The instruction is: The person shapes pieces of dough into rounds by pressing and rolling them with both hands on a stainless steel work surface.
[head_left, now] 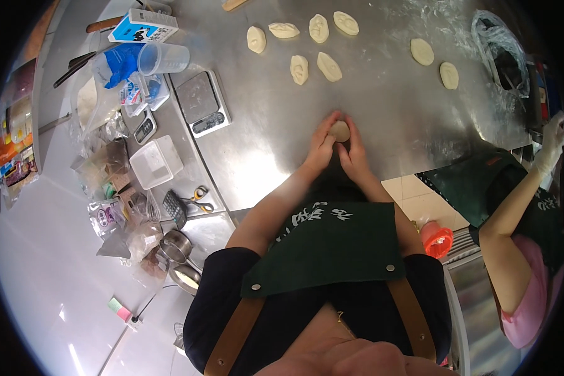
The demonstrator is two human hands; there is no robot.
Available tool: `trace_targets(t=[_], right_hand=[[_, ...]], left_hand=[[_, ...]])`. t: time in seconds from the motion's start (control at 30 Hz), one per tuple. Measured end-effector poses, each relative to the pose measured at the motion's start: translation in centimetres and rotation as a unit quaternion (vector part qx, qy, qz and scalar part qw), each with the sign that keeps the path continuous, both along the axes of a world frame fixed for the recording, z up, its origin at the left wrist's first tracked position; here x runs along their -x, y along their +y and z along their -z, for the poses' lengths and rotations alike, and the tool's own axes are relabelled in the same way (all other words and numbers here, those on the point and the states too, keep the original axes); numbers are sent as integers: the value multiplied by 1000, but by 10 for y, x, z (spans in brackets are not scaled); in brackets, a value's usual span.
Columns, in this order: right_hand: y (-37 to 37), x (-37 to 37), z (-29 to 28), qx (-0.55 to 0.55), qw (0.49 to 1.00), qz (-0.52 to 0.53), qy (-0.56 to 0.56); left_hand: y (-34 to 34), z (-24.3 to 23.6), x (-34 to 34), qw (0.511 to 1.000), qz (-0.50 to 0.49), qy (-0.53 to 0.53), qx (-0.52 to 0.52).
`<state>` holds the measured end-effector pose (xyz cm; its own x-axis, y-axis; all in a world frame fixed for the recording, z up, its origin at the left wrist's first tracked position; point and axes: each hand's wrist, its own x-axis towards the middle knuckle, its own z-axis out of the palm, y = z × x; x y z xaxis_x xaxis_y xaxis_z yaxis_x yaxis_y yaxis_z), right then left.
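My left hand (pixel 322 145) and my right hand (pixel 354 149) are closed around a round, pale dough disc (pixel 339 131) at the steel table's near edge, fingers along its sides. Beyond them, several shaped oval dough pieces (pixel 319 28) lie at the upper middle of the steel table (pixel 282 106). Plainer flat ovals (pixel 422 51) lie to their right.
Scales (pixel 200 100), a measuring cup (pixel 163 58), a plastic box (pixel 156 161), bags, scissors and pots crowd the left side. A crumpled plastic bag (pixel 498 53) is at upper right. A co-worker's gloved hand (pixel 551 143) is at the right. An orange bucket (pixel 436 239) sits below.
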<state>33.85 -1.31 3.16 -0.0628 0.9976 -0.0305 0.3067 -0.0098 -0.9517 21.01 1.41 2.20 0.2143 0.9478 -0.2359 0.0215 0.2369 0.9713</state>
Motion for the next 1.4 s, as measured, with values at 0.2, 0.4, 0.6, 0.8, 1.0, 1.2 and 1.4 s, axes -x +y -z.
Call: trace_targets(t=[0.2, 0.4, 0.6, 0.8, 1.0, 1.2, 1.4], right_hand=[[-13, -26, -18, -88, 972, -100, -193], [-12, -17, -20, -133, 911, -190, -341], [1, -18, -23, -136, 918, -184, -325], [2, -15, -22, -178, 911, -149, -342], [5, -12, -17, -160, 892, -168, -388], [1, -15, -19, -188, 872, -186, -412], [4, -7, -24, -143, 902, -179, -366]], left_hand=[[-14, -21, 25, 925, 126, 266, -242], [-16, -8, 29, 858, 238, 332, -312], [-10, -14, 27, 860, 248, 323, -309], [-15, -16, 21, 845, 248, 368, -298], [-17, -11, 22, 862, 236, 343, -290], [-24, -15, 23, 860, 246, 350, -277], [-19, -20, 17, 876, 222, 344, -256]])
